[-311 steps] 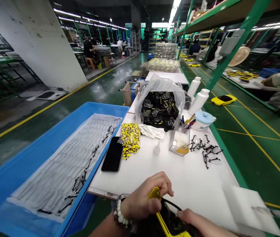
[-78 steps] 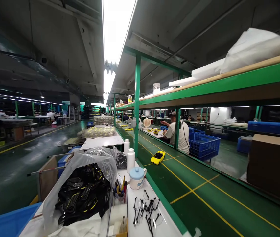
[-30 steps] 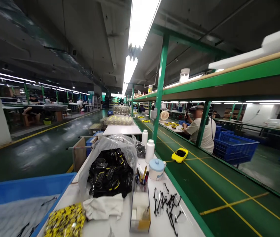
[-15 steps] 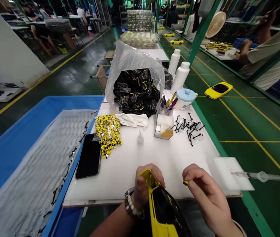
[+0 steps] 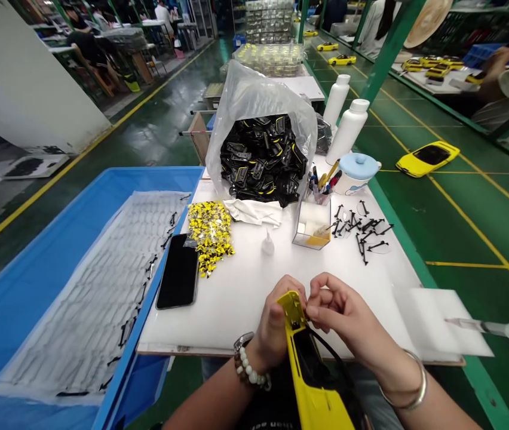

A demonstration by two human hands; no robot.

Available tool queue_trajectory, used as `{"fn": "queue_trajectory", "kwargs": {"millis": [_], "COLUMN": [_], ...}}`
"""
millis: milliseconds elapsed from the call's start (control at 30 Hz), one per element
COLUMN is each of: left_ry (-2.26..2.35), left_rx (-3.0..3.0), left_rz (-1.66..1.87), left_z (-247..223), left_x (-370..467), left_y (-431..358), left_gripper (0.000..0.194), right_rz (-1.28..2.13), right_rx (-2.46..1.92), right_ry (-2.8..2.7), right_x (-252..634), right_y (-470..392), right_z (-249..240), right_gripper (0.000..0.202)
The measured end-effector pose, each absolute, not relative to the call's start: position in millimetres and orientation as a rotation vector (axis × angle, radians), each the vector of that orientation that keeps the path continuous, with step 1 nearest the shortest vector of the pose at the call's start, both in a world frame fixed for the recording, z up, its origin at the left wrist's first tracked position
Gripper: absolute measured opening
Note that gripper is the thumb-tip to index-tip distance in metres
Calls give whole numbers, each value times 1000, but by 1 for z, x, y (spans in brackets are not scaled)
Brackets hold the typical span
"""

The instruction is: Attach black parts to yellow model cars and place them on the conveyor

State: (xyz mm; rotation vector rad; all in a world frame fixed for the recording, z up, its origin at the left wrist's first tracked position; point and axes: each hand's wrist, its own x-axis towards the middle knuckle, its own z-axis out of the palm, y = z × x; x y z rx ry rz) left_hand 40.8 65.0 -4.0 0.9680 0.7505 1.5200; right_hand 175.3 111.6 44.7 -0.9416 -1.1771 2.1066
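Observation:
My left hand [image 5: 276,325] is wrapped round the front end of a yellow toy car body [image 5: 312,382], which has a black interior and lies tilted at the table's front edge. My right hand [image 5: 342,310] is pinched at the car's right side, close to the left fingers; what its fingertips hold is hidden now. A heap of small yellow and black parts [image 5: 212,233] lies on the white table [image 5: 236,310], beside a black phone [image 5: 177,272]. A small clear nozzle bottle [image 5: 267,243] stands behind my hands.
Behind are a plastic bag of black parts [image 5: 263,158], white bottles [image 5: 348,128], a blue-lidded cup [image 5: 358,170] and a pen box [image 5: 312,224]. Black rods [image 5: 362,230] lie right. A syringe [image 5: 487,326] rests on white foam [image 5: 460,304]. A blue bin [image 5: 79,203] stands left.
My right hand has moved left to the car's front end; the small yellow and black part in its fingers no longer shows. The whole view has shifted slightly.

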Motion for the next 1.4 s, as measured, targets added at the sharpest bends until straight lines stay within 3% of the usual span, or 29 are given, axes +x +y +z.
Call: {"fn": "queue_trajectory", "kwargs": {"millis": [433, 633, 967, 1200, 1400], "left_ry": [500, 814, 752, 713, 761], "left_rx": [808, 1021, 1099, 1195, 1306], "left_rz": [1601, 1626, 1584, 1588, 1584], "left_z": [-4, -7, -10, -6, 4], "left_x": [52, 48, 43, 38, 34], "left_y": [69, 63, 65, 62, 62], "left_gripper": [51, 61, 62, 62, 59], "right_rz": [2235, 2185, 2144, 1830, 1553], "right_rx": [-938, -957, -1024, -1155, -1203], "right_ry": [-1156, -1094, -1095, -1261, -1649], "right_x": [173, 169, 177, 176, 137], "right_y": [121, 108, 103, 127, 146], "right_z": [50, 56, 48, 12, -13], "right_gripper": [39, 38, 40, 29, 38]}}
